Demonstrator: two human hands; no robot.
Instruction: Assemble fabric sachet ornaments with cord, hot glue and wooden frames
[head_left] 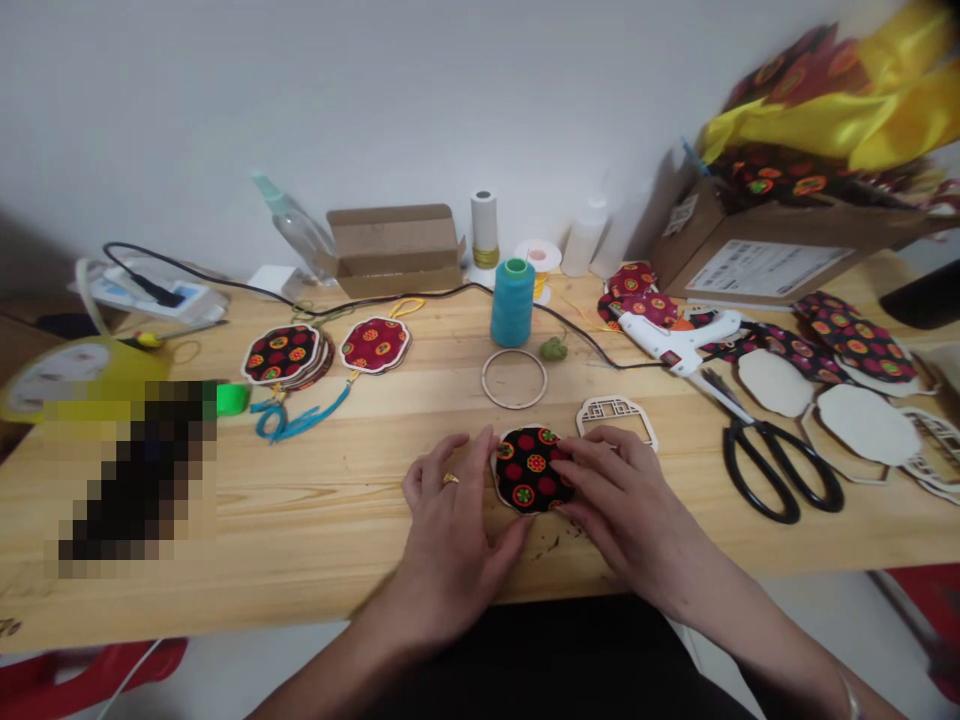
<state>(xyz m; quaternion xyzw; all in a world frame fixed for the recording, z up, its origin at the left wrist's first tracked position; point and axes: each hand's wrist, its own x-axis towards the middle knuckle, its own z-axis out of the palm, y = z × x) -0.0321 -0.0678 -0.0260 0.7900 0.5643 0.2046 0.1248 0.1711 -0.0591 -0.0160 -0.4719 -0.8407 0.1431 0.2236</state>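
A scalloped wooden piece faced with black floral fabric (534, 468) lies near the table's front edge. My left hand (456, 515) grips its left rim between thumb and fingers; a ring shows on one finger. On the right rim, my right hand (626, 505) has its fingertips over the fabric and its thumb at the lower edge. Just behind the right hand sits a wooden lattice frame (651, 425), partly covered by that hand. A thin wooden ring (484, 388) lies beyond the piece, near a teal thread cone (511, 310) and a small green yarn bundle (553, 348).
Black-handled scissors (784, 470) and a white glue gun (667, 340) lie to the right, among blank wooden plaques (866, 425). At left are stacked fabric pendants (283, 355), a red pendant (375, 345) and teal tassels (307, 418). A cardboard box (787, 255) stands at back right.
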